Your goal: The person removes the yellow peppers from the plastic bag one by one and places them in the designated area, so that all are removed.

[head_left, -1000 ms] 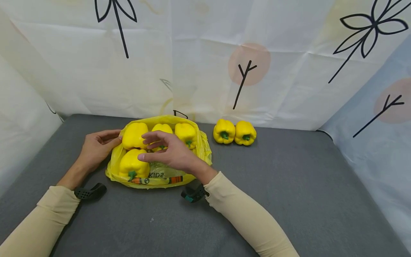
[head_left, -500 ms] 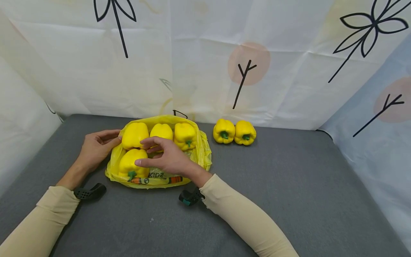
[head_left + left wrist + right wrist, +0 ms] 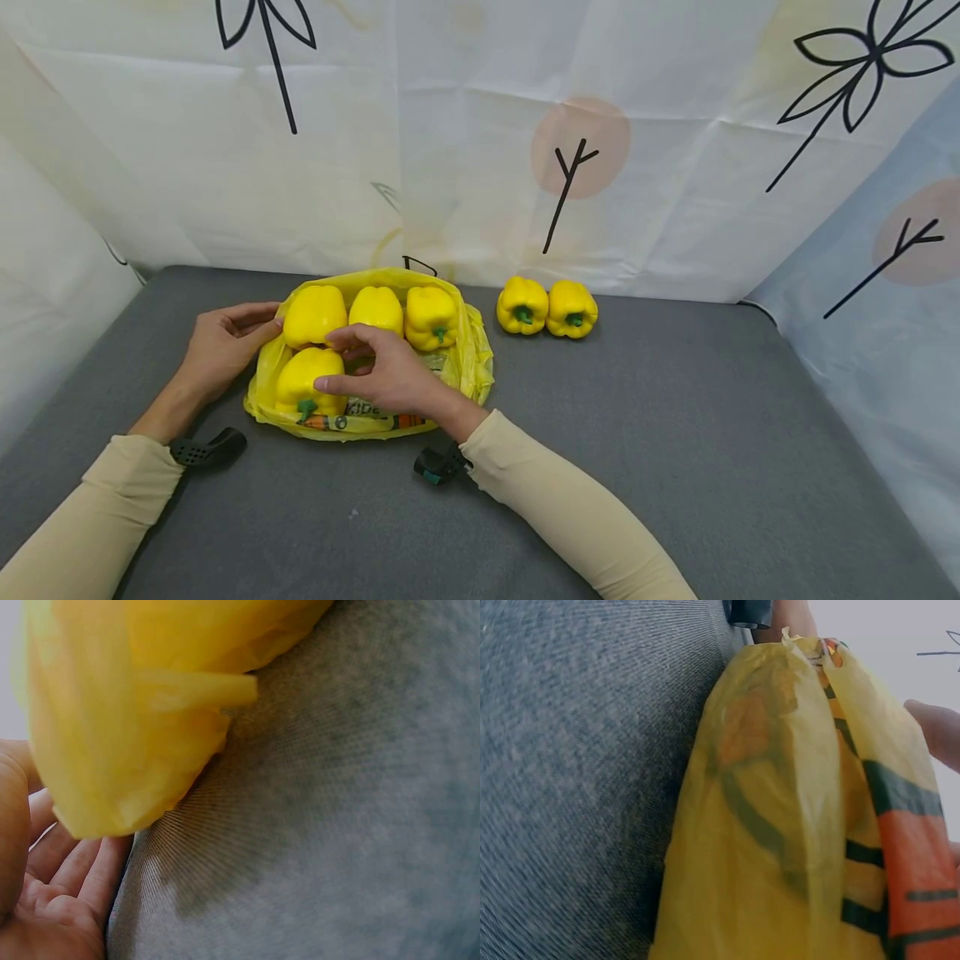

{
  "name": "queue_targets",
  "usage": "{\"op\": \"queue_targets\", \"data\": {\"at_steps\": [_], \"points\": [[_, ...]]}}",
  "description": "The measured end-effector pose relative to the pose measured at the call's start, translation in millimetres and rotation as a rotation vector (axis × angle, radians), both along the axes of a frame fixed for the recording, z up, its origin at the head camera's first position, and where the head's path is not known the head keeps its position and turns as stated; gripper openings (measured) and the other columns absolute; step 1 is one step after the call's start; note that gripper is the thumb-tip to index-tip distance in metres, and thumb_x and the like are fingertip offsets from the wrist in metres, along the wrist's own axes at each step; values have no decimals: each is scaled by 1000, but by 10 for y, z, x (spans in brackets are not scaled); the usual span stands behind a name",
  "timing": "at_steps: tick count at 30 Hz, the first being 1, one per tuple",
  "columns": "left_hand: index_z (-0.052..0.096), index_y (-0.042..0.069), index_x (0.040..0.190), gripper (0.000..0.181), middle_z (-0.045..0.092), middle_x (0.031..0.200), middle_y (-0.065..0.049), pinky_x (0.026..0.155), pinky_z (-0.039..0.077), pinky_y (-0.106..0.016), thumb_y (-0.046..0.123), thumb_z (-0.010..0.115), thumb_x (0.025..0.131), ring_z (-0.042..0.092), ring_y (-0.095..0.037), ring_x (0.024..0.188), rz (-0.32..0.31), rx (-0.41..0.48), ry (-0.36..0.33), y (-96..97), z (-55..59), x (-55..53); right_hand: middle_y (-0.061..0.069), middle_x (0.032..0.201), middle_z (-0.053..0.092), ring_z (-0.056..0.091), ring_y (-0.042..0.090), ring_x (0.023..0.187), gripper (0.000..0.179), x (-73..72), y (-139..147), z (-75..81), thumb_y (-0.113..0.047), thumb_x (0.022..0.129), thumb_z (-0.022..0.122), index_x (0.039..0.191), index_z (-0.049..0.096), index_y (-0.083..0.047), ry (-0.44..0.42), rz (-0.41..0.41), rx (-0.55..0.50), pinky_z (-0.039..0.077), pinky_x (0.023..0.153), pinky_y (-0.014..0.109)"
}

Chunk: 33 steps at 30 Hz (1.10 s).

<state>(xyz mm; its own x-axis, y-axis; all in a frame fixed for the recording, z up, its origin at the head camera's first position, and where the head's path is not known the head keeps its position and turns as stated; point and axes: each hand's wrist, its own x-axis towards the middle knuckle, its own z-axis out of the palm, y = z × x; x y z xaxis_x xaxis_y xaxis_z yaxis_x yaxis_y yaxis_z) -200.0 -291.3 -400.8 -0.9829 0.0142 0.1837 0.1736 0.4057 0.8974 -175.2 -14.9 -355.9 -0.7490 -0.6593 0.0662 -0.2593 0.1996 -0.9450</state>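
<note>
A yellow plastic bag with printed crayons lies on the grey table, its mouth spread wide. Inside are several yellow bell peppers, among them a front-left bell pepper, a back-left one and a back-right bell pepper. My left hand pinches the bag's left rim between thumb and fingers; in the left wrist view the yellow film hides part of the fingers. My right hand reaches over the bag, its thumb and fingers parted around the upper right of the front-left bell pepper. The right wrist view shows mainly the bag's side.
Two more yellow bell peppers, a left one and a right one, sit side by side to the right of the bag near the table's back edge. Behind the grey table hangs a white printed curtain.
My right hand has moved down and slightly left, closer to the front-left bell pepper. My left hand and the peppers stay where they were.
</note>
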Motion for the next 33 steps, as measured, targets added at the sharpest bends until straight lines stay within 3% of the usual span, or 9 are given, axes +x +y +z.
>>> {"op": "queue_targets", "data": {"at_steps": [11, 19, 33], "points": [[56, -13, 136, 50, 63, 102, 28, 77, 53, -9, 20, 67, 100, 63, 11, 93, 4, -1, 0, -6, -4, 3, 5, 136, 57, 58, 9, 112, 60, 14, -20, -1, -20, 93, 78, 144, 52, -2, 9, -21, 45, 52, 97, 24], [57, -12, 135, 48, 64, 103, 27, 78, 53, -9, 19, 68, 100, 64, 10, 93, -4, 13, 12, 2, 0, 7, 3, 139, 56, 59, 13, 116, 67, 24, -16, -3, -27, 92, 78, 148, 49, -5, -3, -16, 99, 51, 93, 18], [60, -9, 134, 43, 66, 103, 26, 78, 53, -9, 17, 67, 100, 65, 8, 94, -22, 40, 27, -6, -20, 0, 1, 137, 57, 59, 6, 114, 69, 18, -26, -20, -27, 91, 79, 148, 48, -2, 14, 1, 112, 51, 94, 18]]}}
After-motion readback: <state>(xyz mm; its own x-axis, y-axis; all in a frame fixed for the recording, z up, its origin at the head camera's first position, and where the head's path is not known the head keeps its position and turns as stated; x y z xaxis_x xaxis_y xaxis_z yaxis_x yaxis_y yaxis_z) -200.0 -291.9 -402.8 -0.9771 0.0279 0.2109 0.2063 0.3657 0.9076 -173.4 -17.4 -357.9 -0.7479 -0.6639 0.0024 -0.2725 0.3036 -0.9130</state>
